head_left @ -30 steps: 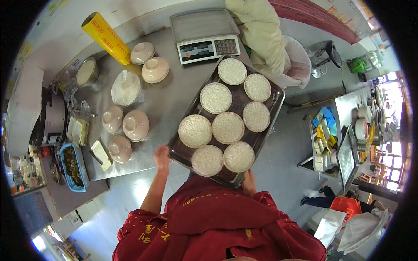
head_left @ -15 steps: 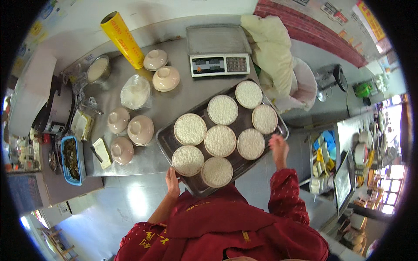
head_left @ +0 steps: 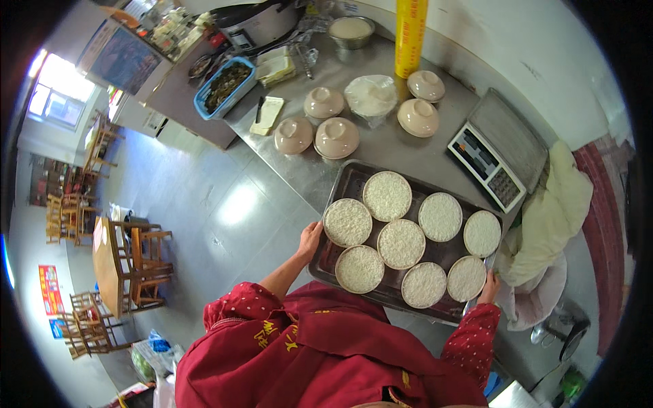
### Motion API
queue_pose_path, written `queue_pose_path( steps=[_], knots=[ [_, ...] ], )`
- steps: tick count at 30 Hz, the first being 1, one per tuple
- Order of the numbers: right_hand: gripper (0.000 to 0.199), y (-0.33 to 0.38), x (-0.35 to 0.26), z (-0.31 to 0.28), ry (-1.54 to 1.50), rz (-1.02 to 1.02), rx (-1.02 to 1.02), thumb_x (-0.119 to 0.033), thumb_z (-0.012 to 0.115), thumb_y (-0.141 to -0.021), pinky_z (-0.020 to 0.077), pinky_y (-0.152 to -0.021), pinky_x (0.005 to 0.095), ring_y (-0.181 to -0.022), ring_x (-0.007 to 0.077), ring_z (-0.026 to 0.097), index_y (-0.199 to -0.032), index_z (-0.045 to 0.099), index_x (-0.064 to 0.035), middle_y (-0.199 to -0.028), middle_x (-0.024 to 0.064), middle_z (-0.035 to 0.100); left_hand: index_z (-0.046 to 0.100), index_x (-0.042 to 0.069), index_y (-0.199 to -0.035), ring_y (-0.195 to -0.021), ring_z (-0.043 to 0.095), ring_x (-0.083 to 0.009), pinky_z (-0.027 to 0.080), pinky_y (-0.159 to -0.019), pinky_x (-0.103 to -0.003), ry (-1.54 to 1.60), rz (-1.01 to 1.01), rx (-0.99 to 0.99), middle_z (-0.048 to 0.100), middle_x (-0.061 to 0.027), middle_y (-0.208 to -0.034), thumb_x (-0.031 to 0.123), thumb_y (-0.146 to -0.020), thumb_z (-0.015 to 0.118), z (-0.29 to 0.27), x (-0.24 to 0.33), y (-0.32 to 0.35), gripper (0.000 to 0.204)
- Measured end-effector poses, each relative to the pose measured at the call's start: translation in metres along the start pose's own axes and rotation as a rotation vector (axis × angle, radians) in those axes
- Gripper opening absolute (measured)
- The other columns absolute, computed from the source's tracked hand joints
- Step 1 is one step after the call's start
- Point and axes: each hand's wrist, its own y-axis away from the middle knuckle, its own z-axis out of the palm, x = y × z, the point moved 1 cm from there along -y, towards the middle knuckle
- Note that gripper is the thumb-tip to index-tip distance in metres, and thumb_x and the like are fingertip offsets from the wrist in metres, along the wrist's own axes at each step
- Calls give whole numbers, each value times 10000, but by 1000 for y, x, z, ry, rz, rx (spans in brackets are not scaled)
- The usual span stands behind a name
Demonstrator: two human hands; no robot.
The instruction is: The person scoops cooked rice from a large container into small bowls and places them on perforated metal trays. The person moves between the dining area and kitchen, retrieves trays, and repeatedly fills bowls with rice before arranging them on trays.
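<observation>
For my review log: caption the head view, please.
Both hands, left hand and right hand, grip a dark tray of eight rice-filled bowls.

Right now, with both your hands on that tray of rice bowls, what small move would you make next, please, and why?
Probably lift it level: left hand and right hand grip opposite ends of the tray, which overhangs the steel counter, and the eight rice bowls sit loose.

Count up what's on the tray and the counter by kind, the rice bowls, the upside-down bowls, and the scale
Bowls of white rice on the tray: 8
Upturned tan bowls on the counter: 5
Scale: 1
Total: 14
</observation>
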Motion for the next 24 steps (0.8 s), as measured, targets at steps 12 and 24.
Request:
queue_pose_path(
  steps=[12,24],
  knots=[
    [296,62,-10,-6,-444,250,198,-240,675,-892,492,-703,335,-779,172,611,-973,711,42,-897,81,687,693,24,-939,-748,538,-115,445,-664,-285,0,43,-12,629,-8,-830,252,-919,593,22,99,13,249],
    [371,122,-91,-56,-822,149,143,-148,638,-901,500,-882,380,-1024,270,640,-1209,613,56,-1172,137,660,661,-13,-992,-842,575,-142,451,-771,-296,136,269,-406,649,-44,-927,238,-950,562,59,188,-23,273]
  ],
)
